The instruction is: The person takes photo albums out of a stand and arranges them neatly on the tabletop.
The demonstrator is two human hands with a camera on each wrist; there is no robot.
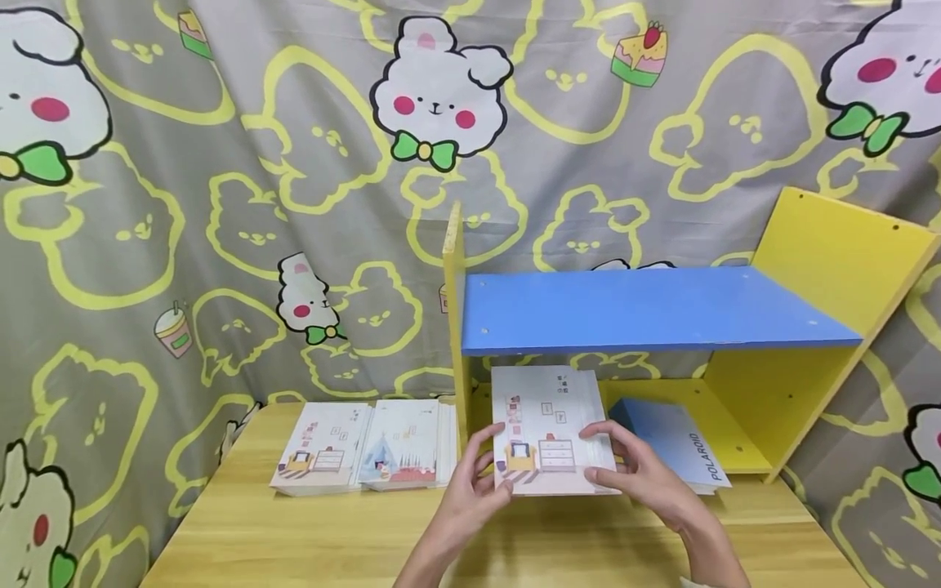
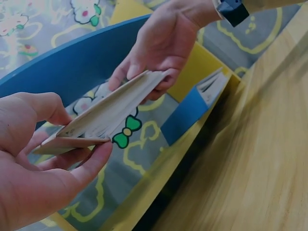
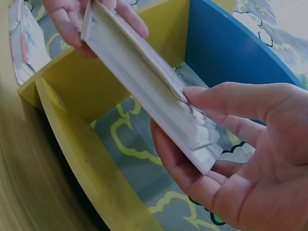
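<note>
A white photo album (image 1: 540, 425) with a drawn armchair and drawers on its cover is held between both hands, in front of the shelf's lower opening. My left hand (image 1: 469, 486) grips its left side, thumb at the near corner. With thumb and fingers my right hand (image 1: 647, 474) pinches the right edge. The right wrist view shows the page edges of the album (image 3: 149, 91) between the right thumb and fingers. A blue album (image 1: 669, 437) marked POLAROID lies in the lower shelf, sticking out over its front edge.
The shelf unit has yellow sides (image 1: 831, 327) and a blue upper board (image 1: 647, 306). Left of it, a white album with an armchair picture (image 1: 323, 445) and one with a tent picture (image 1: 400, 441) lie on the wooden table (image 1: 294, 539). A patterned curtain (image 1: 220, 245) hangs behind.
</note>
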